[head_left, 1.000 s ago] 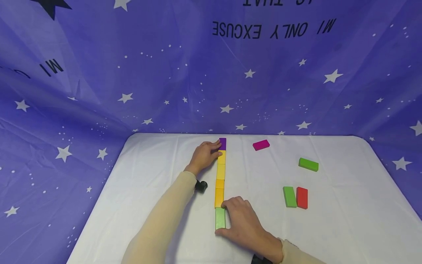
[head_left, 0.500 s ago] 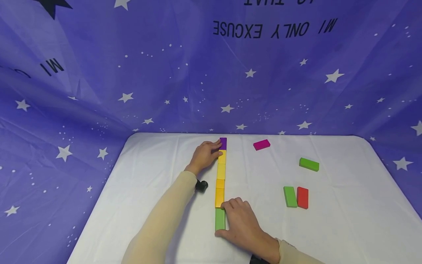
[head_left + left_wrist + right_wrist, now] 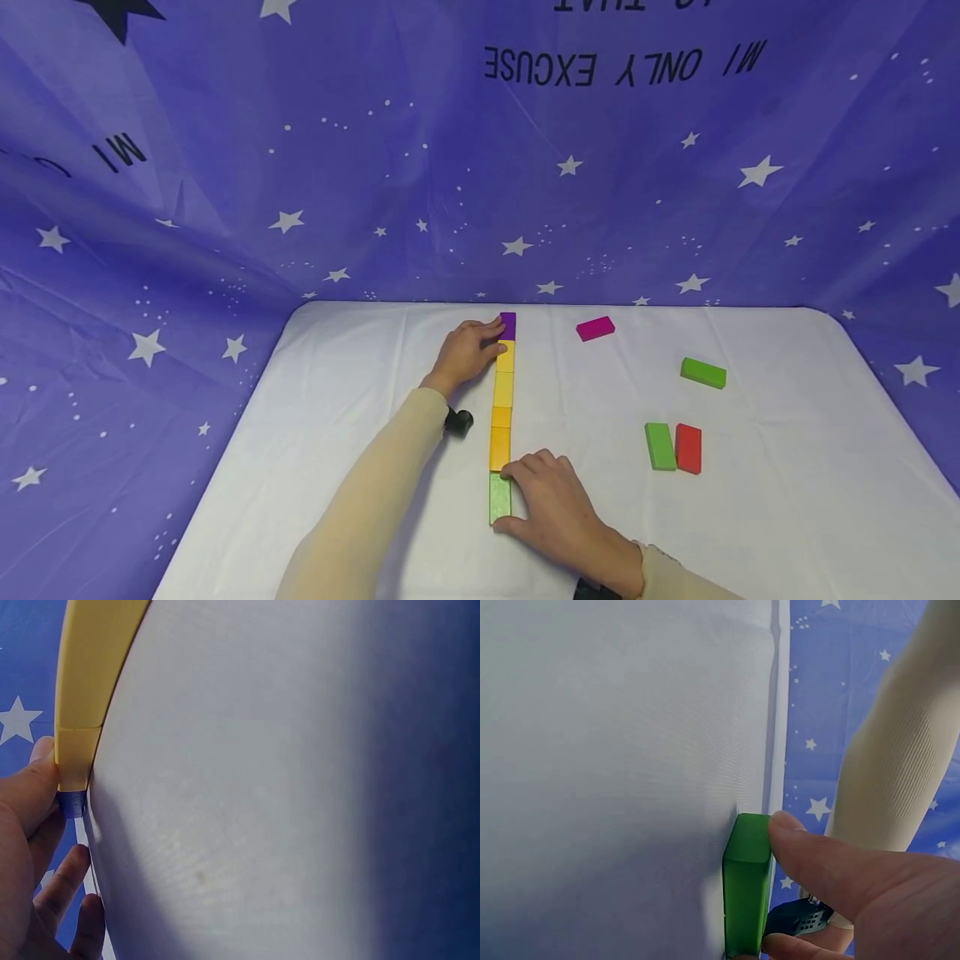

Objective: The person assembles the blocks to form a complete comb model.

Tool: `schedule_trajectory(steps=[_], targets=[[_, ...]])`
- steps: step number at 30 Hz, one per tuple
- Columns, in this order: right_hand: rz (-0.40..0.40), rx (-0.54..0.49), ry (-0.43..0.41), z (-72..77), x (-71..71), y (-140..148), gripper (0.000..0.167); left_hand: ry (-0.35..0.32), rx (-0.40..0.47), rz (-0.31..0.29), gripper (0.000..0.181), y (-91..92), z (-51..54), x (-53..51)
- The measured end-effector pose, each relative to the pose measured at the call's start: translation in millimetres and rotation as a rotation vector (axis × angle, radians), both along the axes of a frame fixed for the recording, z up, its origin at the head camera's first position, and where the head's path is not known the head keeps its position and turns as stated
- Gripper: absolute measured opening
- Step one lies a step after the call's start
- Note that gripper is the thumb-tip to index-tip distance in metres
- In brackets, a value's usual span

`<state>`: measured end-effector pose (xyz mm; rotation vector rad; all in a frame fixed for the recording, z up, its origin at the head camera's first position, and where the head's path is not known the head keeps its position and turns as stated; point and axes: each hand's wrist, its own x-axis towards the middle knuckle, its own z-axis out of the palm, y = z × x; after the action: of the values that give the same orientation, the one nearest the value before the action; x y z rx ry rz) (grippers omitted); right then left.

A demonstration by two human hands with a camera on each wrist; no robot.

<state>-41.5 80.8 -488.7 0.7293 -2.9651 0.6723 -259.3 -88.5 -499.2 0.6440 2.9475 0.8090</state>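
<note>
The green block (image 3: 499, 498) lies on the desk (image 3: 337, 367) at the near end of a row (image 3: 504, 392) of blocks. Its long axis follows the row, pointing straight away from the person. The right hand (image 3: 558, 504) grasps it lengthwise, thumb at the near end and a finger at the far end, where the fingertip partly hides the seam with the orange stretch (image 3: 500, 450). If thumb and finger press unevenly, the block could twist out of line; a hard push might make the row buckle at a seam.

Beyond are two yellow blocks (image 3: 503, 389), then the purple block (image 3: 508, 327). The left hand (image 3: 465, 354) touches that far end from the left, fingers extended rather than clenched; pressing sideways could skew it.

To the right lie a second green block (image 3: 660, 447), close beside a red block (image 3: 688, 449), a third green block (image 3: 703, 372) and a magenta block (image 3: 596, 328). Starry purple cloth (image 3: 450, 125) hangs behind.
</note>
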Motion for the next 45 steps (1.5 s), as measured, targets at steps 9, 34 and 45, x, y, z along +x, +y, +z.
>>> schedule_trajectory(steps=[9,34,45], targets=[[-0.015,-0.017,-0.015,-1.9,0.8,-2,0.056,-0.006,-0.014,-0.003,0.047,0.7,0.3,-0.8],[-0.263,-0.231,-0.018,30.1,-67.2,71,0.057,0.000,-0.015,0.000,0.047,-0.9,-2.0,-1.7],[-0.305,-0.316,0.041,35.4,-127.6,123,0.057,0.006,-0.013,0.001,0.047,-1.3,-4.0,-2.8]])
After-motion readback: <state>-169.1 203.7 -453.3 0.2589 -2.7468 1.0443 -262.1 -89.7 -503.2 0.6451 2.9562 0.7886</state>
